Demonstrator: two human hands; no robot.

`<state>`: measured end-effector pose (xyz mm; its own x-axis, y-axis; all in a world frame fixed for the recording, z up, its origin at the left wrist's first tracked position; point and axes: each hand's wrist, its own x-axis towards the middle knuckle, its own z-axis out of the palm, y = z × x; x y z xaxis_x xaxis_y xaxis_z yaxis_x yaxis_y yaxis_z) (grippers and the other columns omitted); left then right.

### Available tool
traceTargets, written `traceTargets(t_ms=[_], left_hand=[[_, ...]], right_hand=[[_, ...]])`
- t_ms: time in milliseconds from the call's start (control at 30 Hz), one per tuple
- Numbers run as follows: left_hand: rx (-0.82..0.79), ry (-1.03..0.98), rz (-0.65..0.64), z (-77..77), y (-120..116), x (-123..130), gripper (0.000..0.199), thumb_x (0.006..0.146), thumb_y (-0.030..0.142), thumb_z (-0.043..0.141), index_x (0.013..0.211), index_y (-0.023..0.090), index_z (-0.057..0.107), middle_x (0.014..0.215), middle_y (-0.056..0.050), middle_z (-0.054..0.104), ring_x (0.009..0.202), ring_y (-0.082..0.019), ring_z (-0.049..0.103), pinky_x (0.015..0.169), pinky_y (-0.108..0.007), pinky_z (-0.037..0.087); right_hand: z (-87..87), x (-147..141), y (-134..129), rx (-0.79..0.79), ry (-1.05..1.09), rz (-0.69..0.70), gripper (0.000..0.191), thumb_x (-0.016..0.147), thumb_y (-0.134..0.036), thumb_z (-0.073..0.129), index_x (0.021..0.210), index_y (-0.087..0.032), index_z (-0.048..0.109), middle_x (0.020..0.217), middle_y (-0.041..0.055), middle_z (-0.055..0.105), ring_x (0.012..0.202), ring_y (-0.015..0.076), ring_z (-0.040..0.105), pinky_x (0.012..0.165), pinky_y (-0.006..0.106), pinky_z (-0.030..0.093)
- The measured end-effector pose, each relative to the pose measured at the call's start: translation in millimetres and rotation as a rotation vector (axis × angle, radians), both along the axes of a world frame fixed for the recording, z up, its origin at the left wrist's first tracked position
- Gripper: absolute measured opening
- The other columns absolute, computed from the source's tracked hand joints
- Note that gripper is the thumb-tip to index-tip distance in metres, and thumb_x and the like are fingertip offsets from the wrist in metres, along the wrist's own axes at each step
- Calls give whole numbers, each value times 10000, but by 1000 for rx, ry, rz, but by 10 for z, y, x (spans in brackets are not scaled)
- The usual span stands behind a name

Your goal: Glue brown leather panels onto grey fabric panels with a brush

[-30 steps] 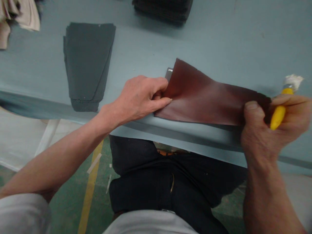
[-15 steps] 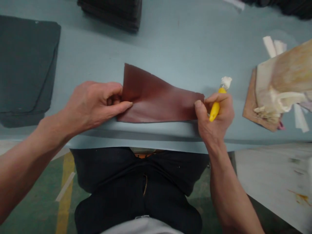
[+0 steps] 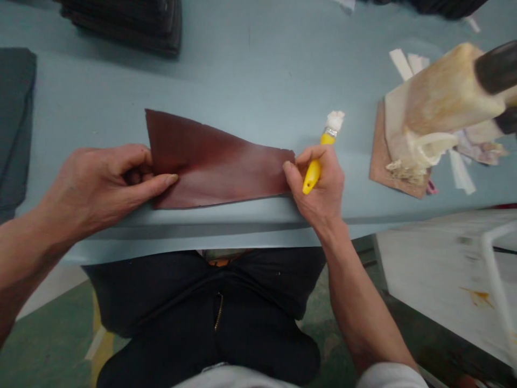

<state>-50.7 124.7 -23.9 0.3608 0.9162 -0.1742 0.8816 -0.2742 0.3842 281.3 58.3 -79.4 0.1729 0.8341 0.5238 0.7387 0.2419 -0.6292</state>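
A reddish-brown sheet (image 3: 218, 161), leather-like and curved, stretches between my two hands just over the front of the table. My left hand (image 3: 109, 183) pinches its left end, thumb on top and fingers behind. At the narrower right end, my right hand (image 3: 319, 183) grips the sheet's edge between thumb and fingers. The same hand also keeps hold of a yellow-handled brush (image 3: 312, 175), whose white-coated bristles point up and away from me. The fingers beneath the sheet are partly hidden.
A stained cream plastic container (image 3: 436, 97) rests on a brown board (image 3: 377, 151) at the right, with white strips beside it. Dark stacked sheets (image 3: 125, 27) stand at the back left, more dark sheets (image 3: 14, 124) at the far left. A white surface (image 3: 436, 269) lies lower right.
The view has swung to the right, so everything appears further left and more of the container shows. Both hands keep their hold on the sheet, and the brush stays in the right hand.
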Motion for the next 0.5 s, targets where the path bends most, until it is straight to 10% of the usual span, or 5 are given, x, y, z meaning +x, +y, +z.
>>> traceTargets(t_ms=[500], left_hand=[[-60,115,70,52,-26,-3,461,912,620,507,969,195,675,852,-9,693,780,-175,599,701,-255,399]], right_hand=[[-19,75,0,-81,-1,47,150,950,-345,704,1021,-285,586,799,-47,660,657,152,624,656,305,523]])
